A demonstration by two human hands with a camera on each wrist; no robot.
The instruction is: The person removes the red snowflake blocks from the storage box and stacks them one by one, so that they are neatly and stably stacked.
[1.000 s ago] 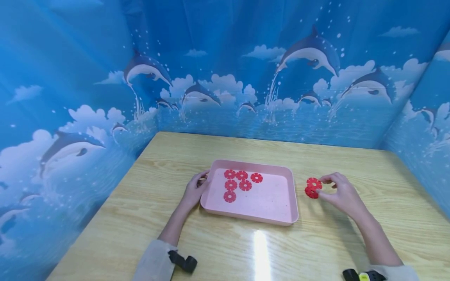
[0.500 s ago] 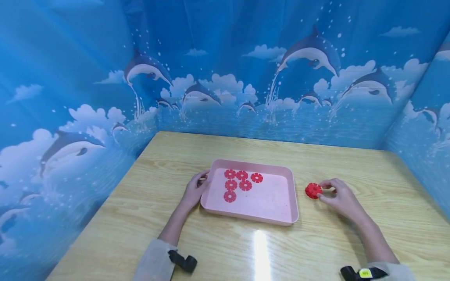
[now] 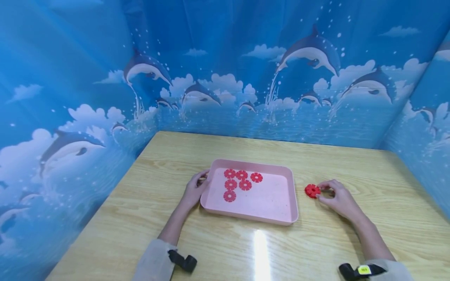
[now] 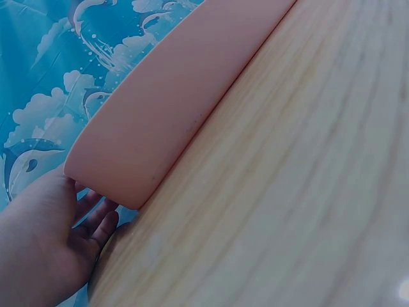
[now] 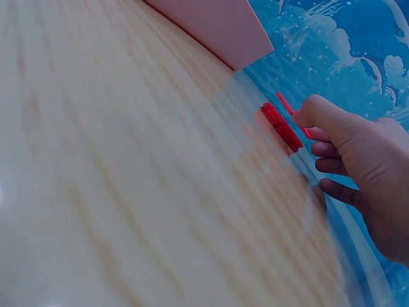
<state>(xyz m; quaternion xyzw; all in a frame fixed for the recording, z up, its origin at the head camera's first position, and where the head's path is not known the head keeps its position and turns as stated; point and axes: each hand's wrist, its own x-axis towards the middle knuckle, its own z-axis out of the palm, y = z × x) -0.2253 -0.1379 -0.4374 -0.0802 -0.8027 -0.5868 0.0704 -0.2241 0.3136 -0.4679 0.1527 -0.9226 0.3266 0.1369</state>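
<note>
My left hand (image 3: pixel 194 191) holds the left side of a pink rectangular tray (image 3: pixel 267 217), at its rim. Seen from the left wrist, the fingers curl against the outer wall of the tray (image 4: pixel 166 102). Inside the tray, several red notched building discs (image 3: pixel 245 184) lie flat toward the left. On the table to the right sits a small stack of red building discs (image 5: pixel 280 126). Thumb and fingers of my right hand (image 3: pixel 340 200) pinch one thin red building disc (image 5: pixel 284 102), tilted just over that stack in the right wrist view.
A light wood-grain table (image 3: pixel 175 152) bears the tray. Blue dolphin-print curtains (image 3: pixel 225 109) stand along its back and sides. Black wrist cameras are strapped to both sleeves, the left one (image 3: pixel 183 261) near the table's front.
My right hand has lowered slightly with its red building disc, which stood above the stack and now overlaps it. The left hand and the tray have stayed put.
</note>
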